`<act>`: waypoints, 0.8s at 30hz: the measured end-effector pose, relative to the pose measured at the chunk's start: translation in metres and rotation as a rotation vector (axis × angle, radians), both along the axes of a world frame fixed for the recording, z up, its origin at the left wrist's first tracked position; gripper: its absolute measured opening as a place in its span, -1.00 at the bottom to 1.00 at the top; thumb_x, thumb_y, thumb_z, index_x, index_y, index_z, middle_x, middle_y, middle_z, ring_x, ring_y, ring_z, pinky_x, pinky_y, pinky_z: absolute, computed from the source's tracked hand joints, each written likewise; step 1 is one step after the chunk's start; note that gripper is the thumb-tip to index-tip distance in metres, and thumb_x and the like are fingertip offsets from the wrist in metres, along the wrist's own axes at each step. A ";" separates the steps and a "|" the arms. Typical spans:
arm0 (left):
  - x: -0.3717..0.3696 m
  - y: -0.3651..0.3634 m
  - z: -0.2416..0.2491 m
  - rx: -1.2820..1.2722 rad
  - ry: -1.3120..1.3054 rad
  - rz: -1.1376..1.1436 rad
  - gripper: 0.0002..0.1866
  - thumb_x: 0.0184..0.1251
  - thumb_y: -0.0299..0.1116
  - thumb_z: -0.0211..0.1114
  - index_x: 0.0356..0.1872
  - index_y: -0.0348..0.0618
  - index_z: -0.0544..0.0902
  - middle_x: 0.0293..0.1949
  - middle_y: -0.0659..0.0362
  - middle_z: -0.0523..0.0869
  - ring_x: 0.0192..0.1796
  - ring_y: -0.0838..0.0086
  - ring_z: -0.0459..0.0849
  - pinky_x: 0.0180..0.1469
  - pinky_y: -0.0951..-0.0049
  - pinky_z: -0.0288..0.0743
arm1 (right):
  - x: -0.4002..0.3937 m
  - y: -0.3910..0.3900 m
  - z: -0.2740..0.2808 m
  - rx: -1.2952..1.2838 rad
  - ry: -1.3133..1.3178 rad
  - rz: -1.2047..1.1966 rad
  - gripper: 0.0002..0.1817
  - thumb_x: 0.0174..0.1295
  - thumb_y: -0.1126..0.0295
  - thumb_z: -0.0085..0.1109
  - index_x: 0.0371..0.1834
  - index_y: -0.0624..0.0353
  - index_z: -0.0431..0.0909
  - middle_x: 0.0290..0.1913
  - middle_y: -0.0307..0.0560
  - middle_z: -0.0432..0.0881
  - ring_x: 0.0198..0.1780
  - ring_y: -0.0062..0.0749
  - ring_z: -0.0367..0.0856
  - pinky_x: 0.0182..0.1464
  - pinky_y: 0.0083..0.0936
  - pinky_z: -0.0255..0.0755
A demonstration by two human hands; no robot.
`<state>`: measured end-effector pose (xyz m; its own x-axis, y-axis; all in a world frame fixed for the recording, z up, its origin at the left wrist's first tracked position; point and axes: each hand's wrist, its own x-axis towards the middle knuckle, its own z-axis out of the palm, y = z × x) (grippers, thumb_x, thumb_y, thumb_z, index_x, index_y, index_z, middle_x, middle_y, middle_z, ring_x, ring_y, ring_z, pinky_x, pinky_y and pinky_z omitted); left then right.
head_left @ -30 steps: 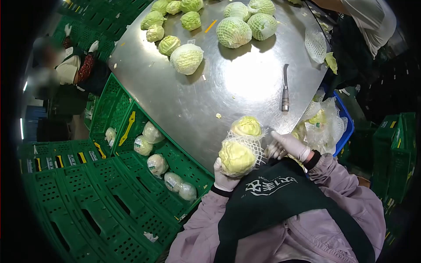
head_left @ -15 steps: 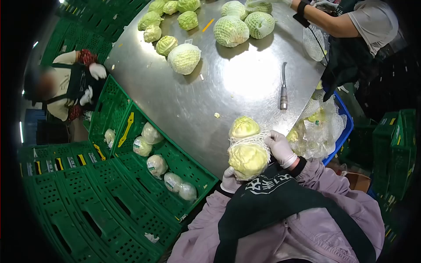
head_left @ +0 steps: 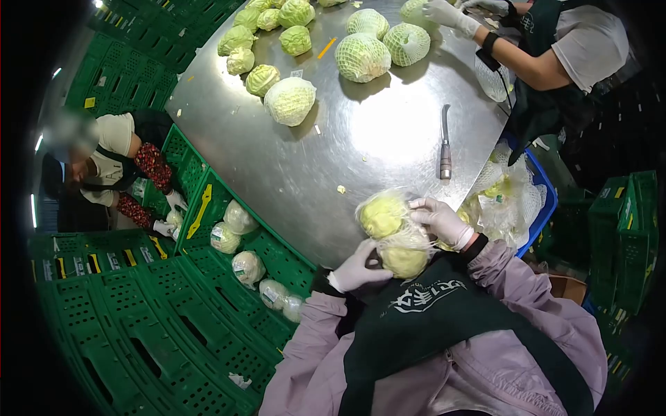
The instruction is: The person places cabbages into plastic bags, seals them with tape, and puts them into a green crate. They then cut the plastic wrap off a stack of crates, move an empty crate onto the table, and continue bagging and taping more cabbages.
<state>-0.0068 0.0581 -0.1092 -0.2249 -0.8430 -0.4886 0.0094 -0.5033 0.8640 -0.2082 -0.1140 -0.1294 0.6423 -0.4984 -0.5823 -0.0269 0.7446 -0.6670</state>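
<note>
Two pale green cabbages sit one beyond the other at the table edge, close against my apron: an upper cabbage (head_left: 381,216) and a lower cabbage (head_left: 405,262). White netting (head_left: 409,239), blurred by motion, is spread loosely around them. My left hand (head_left: 361,269), in a white glove, is curled against the left side of the lower cabbage, fingers and thumb gripping its edge. On the right, my gloved right hand (head_left: 442,223) pinches the netting beside the upper cabbage.
A knife (head_left: 445,145) lies on the metal table (head_left: 312,180). Netted and bare cabbages (head_left: 295,40) stand farther back. Green crates (head_left: 277,243) with wrapped cabbages are at left, a blue bin (head_left: 544,201) of netting at right. Two other people work nearby.
My left hand has come up from below to the left side of the cabbages. The netting has shifted and loosened. The person at left now leans over a crate, hands lowered into it.
</note>
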 end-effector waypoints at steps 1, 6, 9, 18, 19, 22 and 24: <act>0.009 -0.008 0.005 -0.046 -0.187 -0.047 -0.28 0.04 -0.32 0.48 0.25 -0.24 0.35 0.20 0.13 0.39 0.27 0.38 0.34 0.28 0.38 0.28 | 0.004 -0.003 0.021 -0.108 0.083 0.091 -0.80 0.23 0.40 0.20 -0.13 0.26 0.54 -0.33 -0.25 0.59 -0.37 -0.65 0.54 -0.35 -0.65 0.40; 0.029 -0.033 -0.008 0.001 -0.303 0.473 -0.11 0.00 -0.41 0.52 0.33 -0.22 0.14 0.00 -0.03 0.53 0.16 0.40 0.47 0.16 0.39 0.43 | 0.032 0.007 0.047 -0.464 0.197 0.023 -0.83 0.22 0.42 0.21 -0.21 0.29 0.53 -0.41 -0.25 0.58 -0.51 -0.66 0.48 -0.43 -0.69 0.38; 0.021 -0.046 -0.007 -0.181 0.010 0.540 0.00 -0.06 -0.35 0.56 0.37 -0.17 0.06 0.24 -0.09 0.28 0.27 0.27 0.35 0.23 0.31 0.38 | 0.048 0.015 0.058 -0.945 0.306 0.086 -0.64 0.12 0.26 0.34 -0.20 0.33 0.51 -0.40 -0.06 0.60 -0.43 -0.30 0.58 -0.33 -0.48 0.47; 0.017 -0.072 -0.009 -0.263 -0.089 0.344 -0.09 -0.08 -0.31 0.56 0.30 -0.28 0.20 0.19 -0.01 0.39 0.22 0.36 0.39 0.27 0.34 0.31 | 0.043 -0.008 0.049 -1.143 0.486 0.290 -0.76 0.12 0.40 0.23 -0.22 0.34 0.55 -0.44 0.09 0.63 -0.39 -0.15 0.64 -0.28 -0.34 0.48; 0.020 -0.074 -0.016 -0.278 -0.167 0.326 -0.09 -0.08 -0.35 0.56 0.30 -0.26 0.20 0.12 0.06 0.46 0.18 0.40 0.42 0.25 0.37 0.32 | 0.042 -0.012 0.045 -1.145 0.491 0.289 -0.76 0.12 0.40 0.23 -0.22 0.34 0.55 -0.44 0.09 0.63 -0.39 -0.15 0.64 -0.28 -0.34 0.48; 0.028 -0.076 -0.009 -0.256 0.158 0.323 -0.10 -0.13 -0.42 0.56 0.28 -0.27 0.22 0.14 0.08 0.46 0.19 0.42 0.42 0.26 0.38 0.31 | 0.039 -0.026 0.034 -0.657 0.382 0.181 -0.85 0.20 0.47 0.11 -0.25 0.35 0.54 -0.37 0.01 0.66 -0.33 -0.30 0.64 -0.23 -0.38 0.48; 0.032 -0.073 -0.015 -0.278 0.178 0.283 -0.10 -0.10 -0.30 0.54 0.29 -0.28 0.23 0.16 0.09 0.46 0.21 0.40 0.42 0.28 0.35 0.31 | 0.040 -0.027 0.028 0.027 -0.130 -0.149 -0.86 0.23 0.55 0.03 -0.21 0.36 0.53 -0.24 -0.02 0.64 -0.21 -0.40 0.61 -0.12 -0.42 0.48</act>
<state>0.0251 -0.0151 -0.1247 -0.0264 -0.9776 -0.2088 0.2748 -0.2079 0.9387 -0.1679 -0.1406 -0.1011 0.6332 -0.5791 -0.5135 0.1703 0.7514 -0.6374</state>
